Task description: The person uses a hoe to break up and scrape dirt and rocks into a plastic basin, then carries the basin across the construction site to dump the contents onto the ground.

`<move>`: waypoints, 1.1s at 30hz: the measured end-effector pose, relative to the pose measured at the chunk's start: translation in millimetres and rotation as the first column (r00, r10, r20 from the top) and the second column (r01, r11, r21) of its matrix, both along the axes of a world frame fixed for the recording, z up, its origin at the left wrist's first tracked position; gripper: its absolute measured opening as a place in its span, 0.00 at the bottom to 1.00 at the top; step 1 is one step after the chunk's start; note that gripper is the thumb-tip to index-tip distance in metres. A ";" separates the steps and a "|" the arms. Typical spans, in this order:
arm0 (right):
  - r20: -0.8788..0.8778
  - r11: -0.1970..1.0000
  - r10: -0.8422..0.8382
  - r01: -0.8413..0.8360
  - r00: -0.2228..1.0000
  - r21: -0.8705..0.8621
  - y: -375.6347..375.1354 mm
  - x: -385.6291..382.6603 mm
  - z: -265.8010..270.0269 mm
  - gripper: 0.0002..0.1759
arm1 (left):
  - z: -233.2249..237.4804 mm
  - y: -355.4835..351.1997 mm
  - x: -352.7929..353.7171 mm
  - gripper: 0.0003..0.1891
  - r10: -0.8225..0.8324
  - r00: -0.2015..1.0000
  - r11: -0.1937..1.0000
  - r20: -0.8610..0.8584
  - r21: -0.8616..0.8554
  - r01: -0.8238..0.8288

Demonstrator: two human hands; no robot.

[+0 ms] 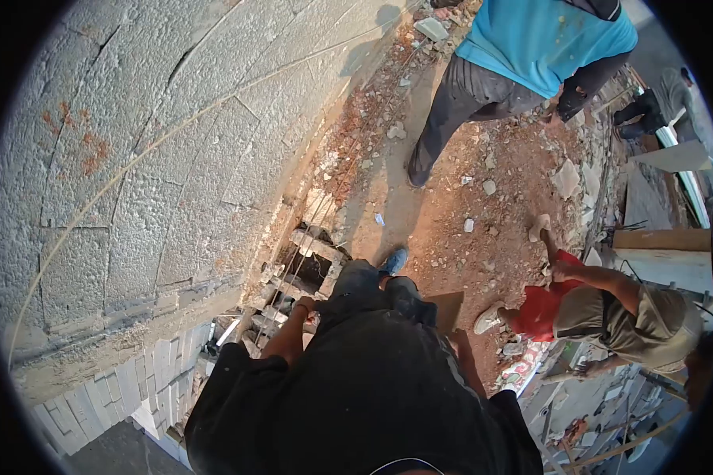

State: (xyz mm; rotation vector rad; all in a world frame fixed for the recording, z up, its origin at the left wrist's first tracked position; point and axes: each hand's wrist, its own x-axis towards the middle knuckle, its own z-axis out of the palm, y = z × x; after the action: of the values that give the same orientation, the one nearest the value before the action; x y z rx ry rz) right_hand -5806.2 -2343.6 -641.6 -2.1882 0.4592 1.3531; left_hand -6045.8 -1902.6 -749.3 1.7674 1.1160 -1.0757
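My left hand is beside my left knee, close to a hole in the broken ground. Its fingers are too small and shaded to make out. On the other side of my legs, my right hand is at the lower edge of a brown flat board and appears to grip it; the fingers are mostly hidden. My dark-trousered knees are bent, and one blue shoe shows beyond them on the dirt.
A rough concrete wall with a cable across it rises on the left. Rubble covers the dirt path. A person in a blue shirt stands ahead; another in red shorts is at right, near boards.
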 end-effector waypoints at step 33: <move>0.252 0.888 0.452 -0.403 0.856 -0.223 163.3 748.9 -71.5 0.30 | 104.0 254.1 991.8 0.12 0.397 0.819 0.900 0.414 -0.001 -0.436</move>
State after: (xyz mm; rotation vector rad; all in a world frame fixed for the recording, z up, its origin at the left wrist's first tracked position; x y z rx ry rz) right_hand -5057.3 -2180.3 -713.1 -2.6911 -0.0455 1.1915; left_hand -5054.0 -1648.5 -645.3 1.6093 1.2226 -0.3702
